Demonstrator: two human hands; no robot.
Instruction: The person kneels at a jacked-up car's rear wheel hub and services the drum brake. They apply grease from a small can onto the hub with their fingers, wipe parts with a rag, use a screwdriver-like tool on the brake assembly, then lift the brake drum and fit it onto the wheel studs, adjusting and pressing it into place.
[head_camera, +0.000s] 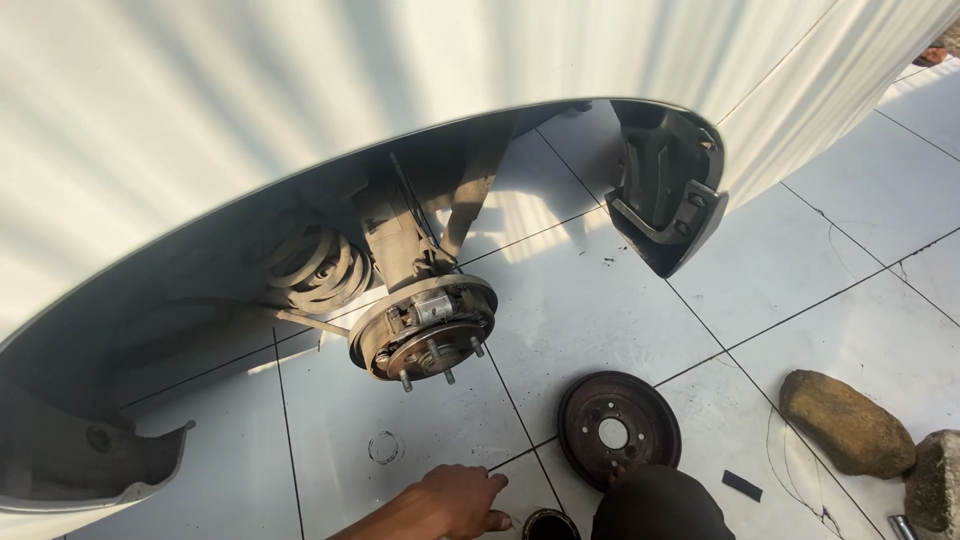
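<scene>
Reaching low at the bottom centre of the frame, my left hand (455, 500) rests knuckles-up on the white tiled floor (600, 300), fingers curled loosely and holding nothing, just beside a small dark round tin (549, 524) at the bottom edge. I'd judge it best to keep that hand steady and avoid nudging the tin. My right hand is not visible; a dark shape, perhaps a knee, hides that side. The rusty brake drum (619, 428) lies flat, lower right of centre, open face up, stud holes showing. The bare wheel hub (425, 330) sits mid-frame under the white car.
</scene>
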